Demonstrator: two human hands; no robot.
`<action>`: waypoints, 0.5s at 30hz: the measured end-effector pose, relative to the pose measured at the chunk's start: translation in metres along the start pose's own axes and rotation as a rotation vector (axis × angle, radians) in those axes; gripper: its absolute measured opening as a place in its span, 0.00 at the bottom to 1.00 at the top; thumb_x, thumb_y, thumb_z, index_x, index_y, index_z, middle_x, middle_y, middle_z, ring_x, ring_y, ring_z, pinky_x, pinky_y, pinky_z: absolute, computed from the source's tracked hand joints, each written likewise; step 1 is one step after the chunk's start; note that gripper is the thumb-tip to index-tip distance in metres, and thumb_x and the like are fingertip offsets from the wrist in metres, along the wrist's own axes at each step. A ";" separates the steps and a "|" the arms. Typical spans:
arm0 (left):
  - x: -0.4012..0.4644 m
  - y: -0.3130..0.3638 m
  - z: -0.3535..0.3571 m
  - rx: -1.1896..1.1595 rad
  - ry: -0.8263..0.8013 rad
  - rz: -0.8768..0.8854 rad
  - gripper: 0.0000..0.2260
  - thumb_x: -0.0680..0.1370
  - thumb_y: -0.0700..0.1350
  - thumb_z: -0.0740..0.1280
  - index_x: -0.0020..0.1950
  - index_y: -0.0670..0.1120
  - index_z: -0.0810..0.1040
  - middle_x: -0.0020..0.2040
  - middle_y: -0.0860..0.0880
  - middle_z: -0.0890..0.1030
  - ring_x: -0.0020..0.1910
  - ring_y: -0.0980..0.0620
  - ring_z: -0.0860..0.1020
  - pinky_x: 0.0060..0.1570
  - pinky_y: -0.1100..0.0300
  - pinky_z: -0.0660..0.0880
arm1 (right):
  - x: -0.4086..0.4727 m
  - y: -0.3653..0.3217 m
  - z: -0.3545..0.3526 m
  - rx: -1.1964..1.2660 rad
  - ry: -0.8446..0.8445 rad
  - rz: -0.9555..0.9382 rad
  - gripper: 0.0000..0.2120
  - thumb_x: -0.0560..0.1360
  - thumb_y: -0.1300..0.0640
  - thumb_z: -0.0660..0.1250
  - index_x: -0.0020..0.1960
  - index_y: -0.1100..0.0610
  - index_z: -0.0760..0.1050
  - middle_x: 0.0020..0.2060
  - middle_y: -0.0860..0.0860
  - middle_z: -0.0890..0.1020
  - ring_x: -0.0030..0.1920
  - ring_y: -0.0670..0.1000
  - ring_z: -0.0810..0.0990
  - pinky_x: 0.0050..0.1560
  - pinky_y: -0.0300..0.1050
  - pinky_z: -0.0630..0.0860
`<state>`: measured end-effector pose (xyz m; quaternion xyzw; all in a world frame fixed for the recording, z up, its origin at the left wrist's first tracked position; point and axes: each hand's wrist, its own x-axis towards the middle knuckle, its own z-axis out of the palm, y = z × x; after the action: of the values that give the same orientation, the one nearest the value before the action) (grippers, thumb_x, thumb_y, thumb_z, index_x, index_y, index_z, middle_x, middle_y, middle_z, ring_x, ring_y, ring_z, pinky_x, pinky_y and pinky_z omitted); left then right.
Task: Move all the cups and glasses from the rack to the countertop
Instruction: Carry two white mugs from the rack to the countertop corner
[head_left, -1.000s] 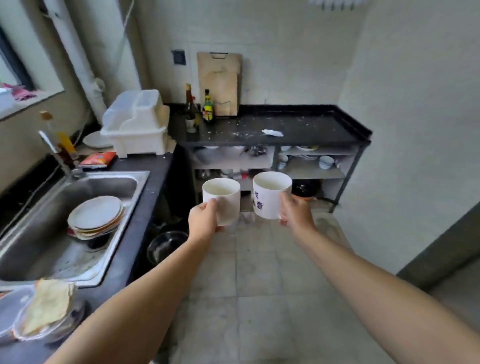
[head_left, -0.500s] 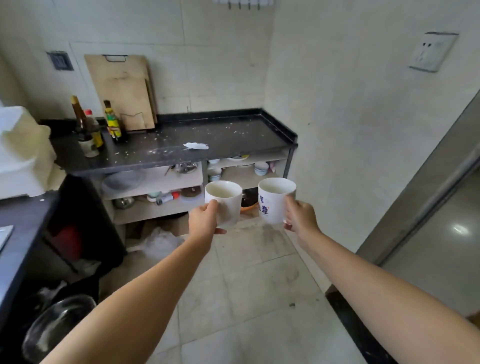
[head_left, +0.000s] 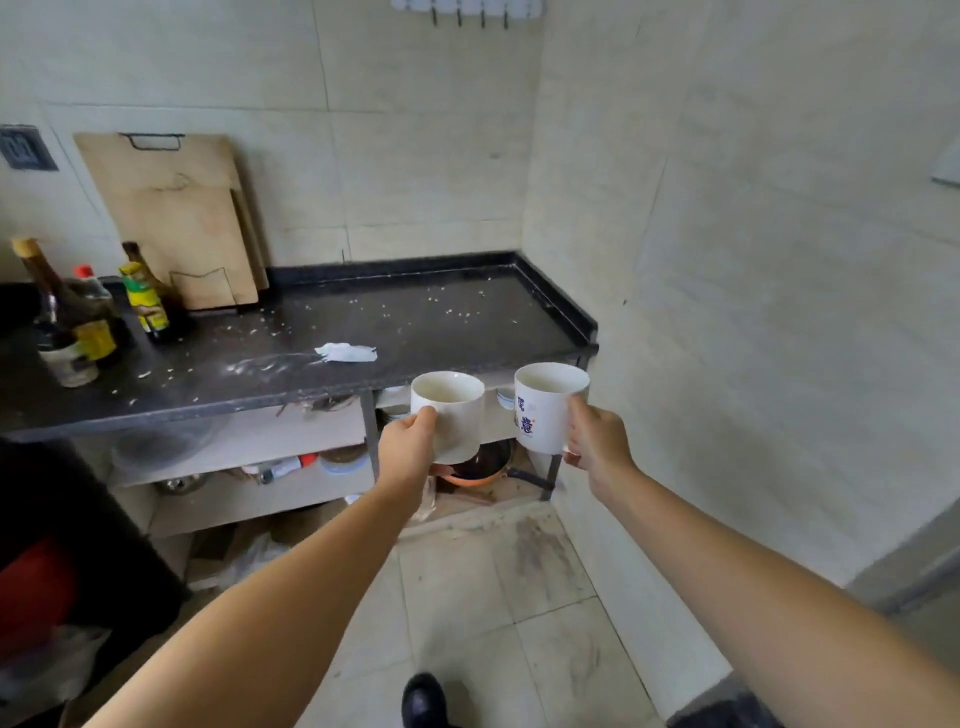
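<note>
Head view. Compared with half a second earlier, the dark table (head_left: 415, 332) fills more of the frame and sits closer, and both mugs now hang just before its front edge, at about 12 o'clock from the person, rather than well short of it. The left hand (head_left: 408, 451) is wrapped around the plain white mug (head_left: 453, 415); the right hand (head_left: 597, 441) is closed on the printed white mug (head_left: 545, 410), whose blue characters face left. Both mugs stand upright, long axes near vertical, mouths up, tilted slightly toward the camera, side by side and apart. On the table, a white scrap (head_left: 347, 352) lies at 11 o'clock from the mugs; bottles (head_left: 145, 296) and a cutting board (head_left: 176, 218) stand at 10 o'clock.
</note>
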<state>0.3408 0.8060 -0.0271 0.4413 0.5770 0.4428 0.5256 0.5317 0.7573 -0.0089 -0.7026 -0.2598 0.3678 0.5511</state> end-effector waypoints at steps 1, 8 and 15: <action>0.021 0.003 0.010 0.003 -0.010 0.010 0.19 0.76 0.44 0.58 0.56 0.29 0.75 0.34 0.48 0.67 0.32 0.51 0.68 0.18 0.69 0.68 | 0.020 -0.003 0.006 0.015 0.003 0.005 0.13 0.77 0.51 0.60 0.35 0.54 0.72 0.32 0.51 0.74 0.31 0.49 0.71 0.30 0.41 0.68; 0.187 0.061 0.070 0.035 -0.092 0.045 0.11 0.75 0.45 0.58 0.40 0.41 0.77 0.34 0.48 0.69 0.31 0.51 0.71 0.22 0.64 0.74 | 0.176 -0.059 0.058 0.035 0.052 0.006 0.12 0.75 0.54 0.59 0.34 0.53 0.72 0.31 0.50 0.73 0.31 0.49 0.70 0.31 0.42 0.69; 0.311 0.102 0.111 0.062 -0.092 0.022 0.17 0.78 0.48 0.57 0.62 0.41 0.75 0.49 0.45 0.76 0.36 0.51 0.76 0.22 0.65 0.75 | 0.303 -0.102 0.096 0.051 0.078 0.044 0.10 0.75 0.52 0.60 0.36 0.52 0.73 0.33 0.50 0.74 0.34 0.50 0.72 0.29 0.40 0.70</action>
<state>0.4379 1.1363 -0.0010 0.4837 0.5606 0.4099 0.5327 0.6389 1.0724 0.0084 -0.7075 -0.2132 0.3585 0.5705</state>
